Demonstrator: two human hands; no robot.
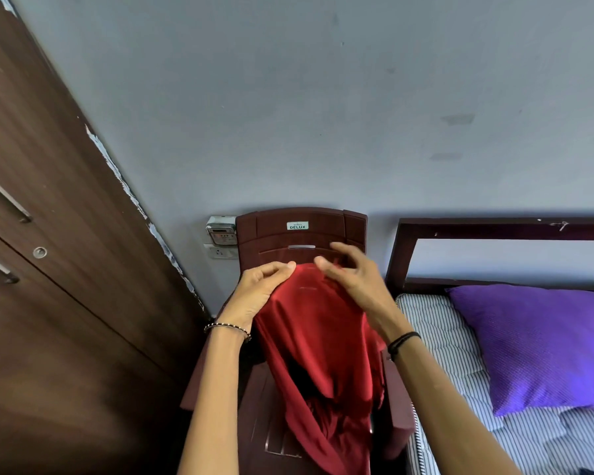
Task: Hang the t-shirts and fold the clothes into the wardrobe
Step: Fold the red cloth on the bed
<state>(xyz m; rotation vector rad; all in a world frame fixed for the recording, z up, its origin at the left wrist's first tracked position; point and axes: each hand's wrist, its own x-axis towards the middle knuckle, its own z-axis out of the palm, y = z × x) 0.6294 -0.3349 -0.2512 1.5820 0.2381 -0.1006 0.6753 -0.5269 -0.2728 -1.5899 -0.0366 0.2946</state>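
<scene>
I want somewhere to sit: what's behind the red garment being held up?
A maroon plastic chair: its backrest with the DELUX label shows above the red garment, an armrest on each side. Much of the seat is covered.

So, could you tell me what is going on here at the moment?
A person holds a red garment up in front of a maroon plastic chair. The left hand pinches its top edge; the right hand is at the same edge, its grip unclear. The wooden wardrobe on the left is shut.
</scene>
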